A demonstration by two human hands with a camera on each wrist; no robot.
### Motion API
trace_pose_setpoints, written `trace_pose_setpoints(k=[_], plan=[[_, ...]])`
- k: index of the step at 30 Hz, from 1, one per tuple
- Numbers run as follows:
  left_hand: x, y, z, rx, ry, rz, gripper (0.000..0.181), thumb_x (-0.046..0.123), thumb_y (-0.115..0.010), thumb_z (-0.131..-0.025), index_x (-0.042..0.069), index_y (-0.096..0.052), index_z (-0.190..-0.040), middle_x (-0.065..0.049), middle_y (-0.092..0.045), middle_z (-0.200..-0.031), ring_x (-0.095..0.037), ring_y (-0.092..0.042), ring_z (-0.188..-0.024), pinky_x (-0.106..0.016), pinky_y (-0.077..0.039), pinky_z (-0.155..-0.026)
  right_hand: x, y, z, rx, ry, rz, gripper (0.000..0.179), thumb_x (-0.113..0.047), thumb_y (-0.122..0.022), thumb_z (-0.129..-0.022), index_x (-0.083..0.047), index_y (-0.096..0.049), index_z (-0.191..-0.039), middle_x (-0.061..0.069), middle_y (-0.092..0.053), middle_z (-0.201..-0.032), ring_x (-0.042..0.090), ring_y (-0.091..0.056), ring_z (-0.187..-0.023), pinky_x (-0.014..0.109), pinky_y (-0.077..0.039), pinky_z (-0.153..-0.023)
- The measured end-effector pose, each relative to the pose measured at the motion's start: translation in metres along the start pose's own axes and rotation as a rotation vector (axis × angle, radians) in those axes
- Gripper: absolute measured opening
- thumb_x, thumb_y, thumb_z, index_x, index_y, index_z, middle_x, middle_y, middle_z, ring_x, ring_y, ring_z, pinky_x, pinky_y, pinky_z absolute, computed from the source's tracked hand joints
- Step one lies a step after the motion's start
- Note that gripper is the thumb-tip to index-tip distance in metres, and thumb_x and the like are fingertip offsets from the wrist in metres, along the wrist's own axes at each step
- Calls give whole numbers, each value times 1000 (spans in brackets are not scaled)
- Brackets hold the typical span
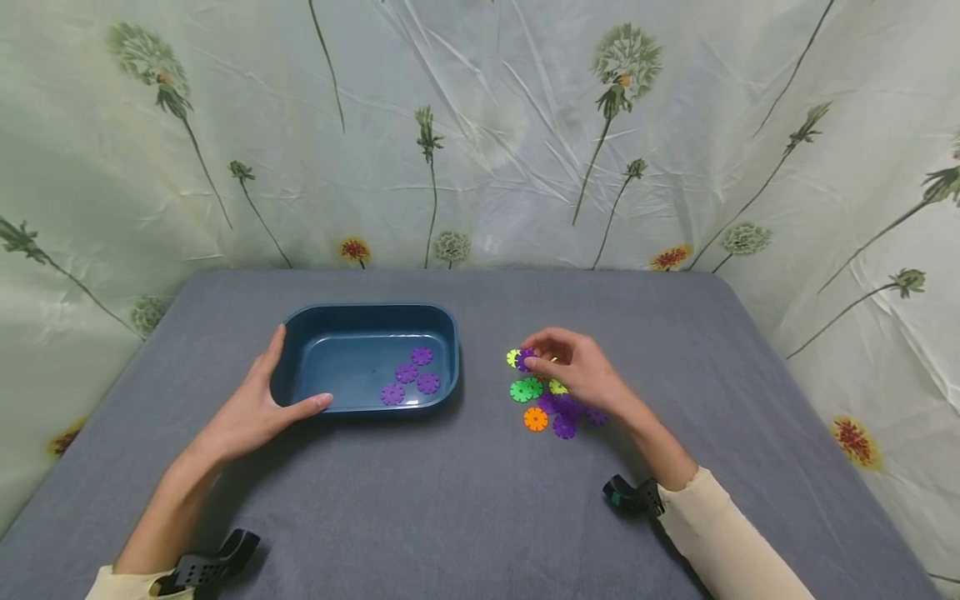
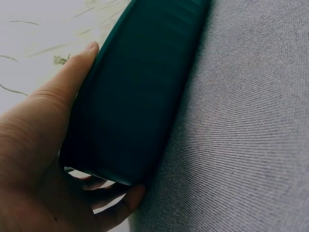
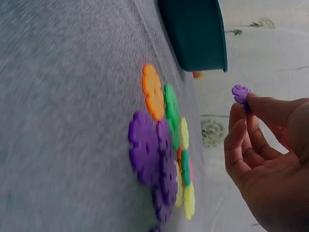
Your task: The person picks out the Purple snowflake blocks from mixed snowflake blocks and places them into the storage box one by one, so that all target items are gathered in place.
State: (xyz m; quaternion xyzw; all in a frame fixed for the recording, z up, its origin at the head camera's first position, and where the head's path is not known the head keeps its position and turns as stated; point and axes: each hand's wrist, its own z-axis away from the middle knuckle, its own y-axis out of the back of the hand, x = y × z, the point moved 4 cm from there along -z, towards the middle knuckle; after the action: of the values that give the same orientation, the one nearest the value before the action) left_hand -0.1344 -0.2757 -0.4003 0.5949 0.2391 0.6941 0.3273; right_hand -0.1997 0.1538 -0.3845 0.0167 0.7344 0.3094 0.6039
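Note:
My left hand (image 1: 251, 408) grips the left end of a dark blue plastic bin (image 1: 360, 313), thumb on the near rim and fingers round the end wall. In the left wrist view, the bin's side (image 2: 135, 92) fills the middle, with fingertips at its lower corner. Inside the bin lie several purple notched discs (image 1: 407, 372). My right hand (image 1: 581, 367) pinches one purple disc (image 3: 240, 93) between thumb and fingers, raised above the table. Under and beside that hand is a loose pile of discs: purple (image 1: 565, 426), green (image 1: 521, 390), orange (image 1: 536, 418) and yellow (image 1: 557, 387).
A grey cloth (image 1: 465, 517) covers the table. Behind it hangs a pale curtain (image 1: 495, 167) printed with dandelions. Black straps with camera mounts sit on the left wrist (image 1: 210, 567) and the right wrist (image 1: 637, 496).

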Motion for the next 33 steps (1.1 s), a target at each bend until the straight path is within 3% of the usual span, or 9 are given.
trace_pose_setpoints(k=[11,20,24,28,33], plan=[[-3,0,4,-4,-8,3,127,52,-77,-90,24,23,-164,-33,8,-171,-62,-9,-155,-82,-25,-110,-14,-20,-14,-18,-27,-38,20,-14,-72,-99,-9,-73,-119,11,-74,-111,16,-72,-93,29,-60,-79],[-2,0,3,-1,-4,11,128,51,-77,-90,25,23,-164,-36,6,-170,-63,-11,-154,-82,-25,-110,-32,-29,-31,-39,-5,-50,18,-12,-69,-101,-9,-73,-118,13,-73,-107,29,-74,-96,53,-61,-85],[-2,-1,2,-3,1,5,128,52,-77,-90,24,23,-164,-37,6,-170,-64,-12,-153,-82,-25,-110,-37,-31,-35,-36,25,-34,17,-13,-70,-100,-10,-74,-117,12,-73,-104,38,-71,-97,42,-60,-80],[-1,-1,0,2,0,8,128,52,-77,-89,25,23,-164,-36,6,-170,-64,-11,-153,-82,-25,-110,-39,-34,-40,-33,38,-37,18,-13,-70,-100,-10,-74,-117,12,-73,-104,40,-69,-98,33,-57,-78],[-2,-3,0,4,-14,10,128,53,-78,-89,26,22,-164,-34,5,-171,-62,-11,-154,-82,-25,-110,-36,-42,-43,-19,24,-109,19,-12,-70,-100,-8,-73,-118,14,-73,-107,40,-71,-101,54,-59,-89]])
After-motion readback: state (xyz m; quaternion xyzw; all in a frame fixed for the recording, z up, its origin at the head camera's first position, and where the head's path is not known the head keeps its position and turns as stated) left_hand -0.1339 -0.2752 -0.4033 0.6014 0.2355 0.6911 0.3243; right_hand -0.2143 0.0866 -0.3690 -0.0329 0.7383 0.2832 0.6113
